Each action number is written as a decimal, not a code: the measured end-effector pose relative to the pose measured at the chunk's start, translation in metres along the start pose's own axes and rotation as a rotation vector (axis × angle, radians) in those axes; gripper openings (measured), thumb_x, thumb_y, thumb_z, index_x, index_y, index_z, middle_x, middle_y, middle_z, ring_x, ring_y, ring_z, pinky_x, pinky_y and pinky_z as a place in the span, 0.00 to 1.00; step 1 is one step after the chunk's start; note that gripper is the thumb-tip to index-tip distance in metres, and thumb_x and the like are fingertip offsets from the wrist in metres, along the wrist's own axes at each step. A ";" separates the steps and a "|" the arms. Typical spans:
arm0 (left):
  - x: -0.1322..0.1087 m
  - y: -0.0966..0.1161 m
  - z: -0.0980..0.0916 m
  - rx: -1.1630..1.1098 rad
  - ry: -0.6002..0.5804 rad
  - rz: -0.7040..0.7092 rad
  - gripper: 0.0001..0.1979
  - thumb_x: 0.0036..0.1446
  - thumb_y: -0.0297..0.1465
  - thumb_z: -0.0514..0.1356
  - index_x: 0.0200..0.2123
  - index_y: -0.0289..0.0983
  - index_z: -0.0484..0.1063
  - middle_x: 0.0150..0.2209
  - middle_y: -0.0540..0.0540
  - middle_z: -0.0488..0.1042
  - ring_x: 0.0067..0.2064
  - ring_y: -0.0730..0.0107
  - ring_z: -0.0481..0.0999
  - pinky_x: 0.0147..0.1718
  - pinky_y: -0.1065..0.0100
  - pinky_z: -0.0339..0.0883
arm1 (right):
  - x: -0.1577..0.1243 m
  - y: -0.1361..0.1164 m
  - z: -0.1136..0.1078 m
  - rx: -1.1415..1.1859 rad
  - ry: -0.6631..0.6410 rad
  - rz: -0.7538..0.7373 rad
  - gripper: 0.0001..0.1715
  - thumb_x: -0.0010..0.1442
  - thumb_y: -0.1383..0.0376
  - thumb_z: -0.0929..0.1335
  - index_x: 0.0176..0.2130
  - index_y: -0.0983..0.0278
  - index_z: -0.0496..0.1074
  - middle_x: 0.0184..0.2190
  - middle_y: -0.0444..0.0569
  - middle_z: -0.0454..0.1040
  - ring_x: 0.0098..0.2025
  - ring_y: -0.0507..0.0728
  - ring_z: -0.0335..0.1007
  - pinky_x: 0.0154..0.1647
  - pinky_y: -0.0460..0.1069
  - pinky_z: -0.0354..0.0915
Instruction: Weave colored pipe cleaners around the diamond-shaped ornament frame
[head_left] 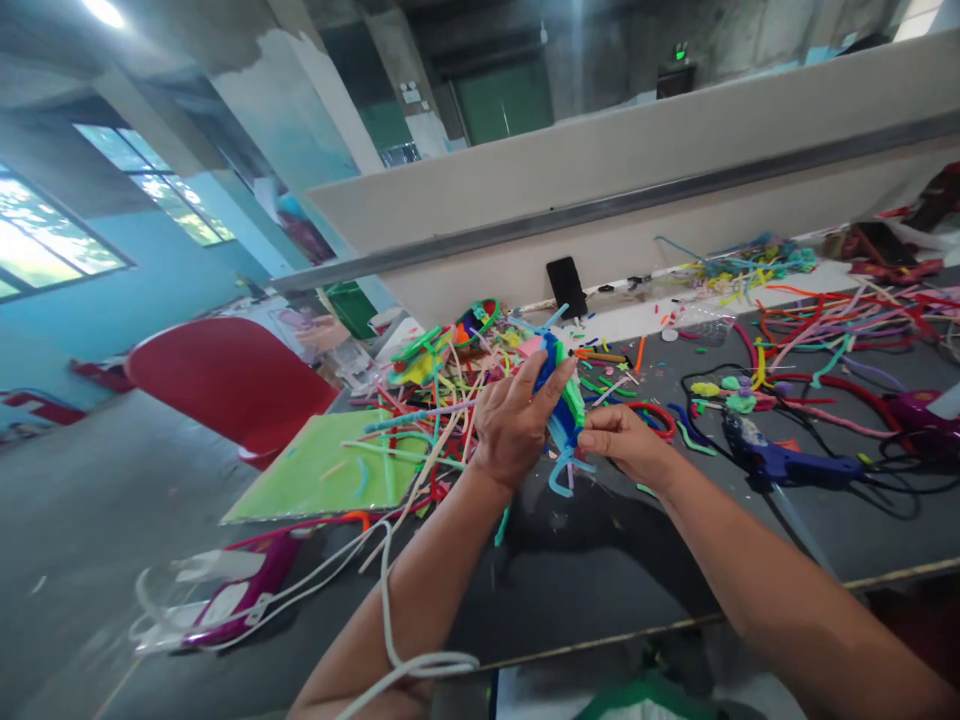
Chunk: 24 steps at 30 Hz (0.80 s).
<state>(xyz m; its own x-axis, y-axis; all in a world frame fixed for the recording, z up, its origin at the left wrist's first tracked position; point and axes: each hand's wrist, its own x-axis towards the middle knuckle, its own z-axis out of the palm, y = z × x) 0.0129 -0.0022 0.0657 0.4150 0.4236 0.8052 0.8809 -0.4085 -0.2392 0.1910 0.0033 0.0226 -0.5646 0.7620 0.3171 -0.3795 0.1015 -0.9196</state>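
Note:
Above the dark table, both hands are on a small craft piece [559,400] of fuzzy pipe cleaners in dark blue, bright green and light blue. Light blue ends curl out at its bottom and another sticks up at the top. My left hand [517,415] grips it from the left, fingers laid across its upper part. At its lower right edge, my right hand [622,440] pinches it between thumb and fingers. A tangled heap of coloured pipe cleaners [442,400] lies just left of and behind my left hand.
A blue glue gun [795,462] with black cords lies at right, a purple glue gun [240,600] with a white cable at front left. The cable crosses my left forearm. There is also a green sheet [300,480], a phone [567,286], a low partition [600,180] and a red chair [225,375].

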 end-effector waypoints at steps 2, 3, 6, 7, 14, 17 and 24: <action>0.000 0.000 -0.001 0.013 0.005 0.014 0.26 0.61 0.33 0.56 0.61 0.54 0.60 0.59 0.46 0.68 0.48 0.60 0.74 0.47 0.59 0.64 | 0.000 -0.001 0.002 -0.016 -0.036 0.060 0.16 0.51 0.57 0.74 0.24 0.67 0.75 0.20 0.45 0.74 0.23 0.50 0.66 0.29 0.46 0.61; 0.001 0.000 -0.002 0.024 0.008 0.024 0.25 0.61 0.33 0.56 0.61 0.54 0.60 0.58 0.46 0.68 0.48 0.61 0.74 0.46 0.60 0.64 | 0.000 -0.001 0.003 -0.018 -0.053 0.084 0.15 0.50 0.57 0.74 0.24 0.67 0.75 0.21 0.46 0.74 0.24 0.50 0.68 0.29 0.46 0.62; 0.001 0.000 -0.003 0.046 0.007 0.034 0.24 0.61 0.33 0.56 0.60 0.53 0.62 0.58 0.46 0.69 0.48 0.61 0.74 0.45 0.60 0.64 | -0.001 -0.002 0.006 -0.013 -0.084 0.115 0.14 0.49 0.58 0.74 0.26 0.68 0.76 0.23 0.47 0.76 0.26 0.51 0.70 0.31 0.47 0.64; 0.001 0.000 -0.003 0.047 0.003 0.031 0.24 0.61 0.33 0.56 0.60 0.52 0.62 0.58 0.46 0.69 0.48 0.61 0.74 0.45 0.61 0.64 | -0.001 -0.002 0.007 -0.013 -0.093 0.115 0.14 0.49 0.58 0.75 0.27 0.68 0.76 0.23 0.47 0.76 0.26 0.51 0.70 0.32 0.47 0.64; 0.000 0.000 -0.002 0.010 -0.028 -0.005 0.24 0.61 0.32 0.56 0.60 0.52 0.62 0.59 0.45 0.67 0.50 0.60 0.73 0.48 0.60 0.63 | -0.001 -0.001 0.007 0.001 -0.109 0.108 0.13 0.48 0.59 0.75 0.28 0.67 0.76 0.24 0.47 0.76 0.26 0.50 0.71 0.32 0.46 0.65; -0.002 -0.002 0.002 -0.005 -0.029 -0.019 0.25 0.61 0.32 0.56 0.60 0.52 0.62 0.59 0.46 0.67 0.51 0.59 0.73 0.50 0.60 0.62 | -0.001 -0.004 0.007 -0.009 -0.104 0.104 0.13 0.49 0.59 0.75 0.26 0.67 0.75 0.23 0.47 0.76 0.26 0.51 0.71 0.32 0.46 0.65; 0.002 -0.004 0.006 -0.042 -0.098 -0.119 0.23 0.60 0.29 0.55 0.59 0.48 0.65 0.57 0.45 0.69 0.51 0.61 0.73 0.51 0.63 0.62 | -0.003 -0.006 0.001 -0.169 0.114 -0.126 0.11 0.57 0.59 0.69 0.32 0.65 0.77 0.27 0.49 0.77 0.31 0.55 0.73 0.36 0.50 0.66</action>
<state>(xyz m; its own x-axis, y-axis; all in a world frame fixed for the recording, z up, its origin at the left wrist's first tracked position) 0.0113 0.0048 0.0652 0.3299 0.5471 0.7693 0.9158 -0.3832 -0.1202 0.1944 -0.0001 0.0278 -0.4306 0.8027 0.4126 -0.3082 0.2989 -0.9032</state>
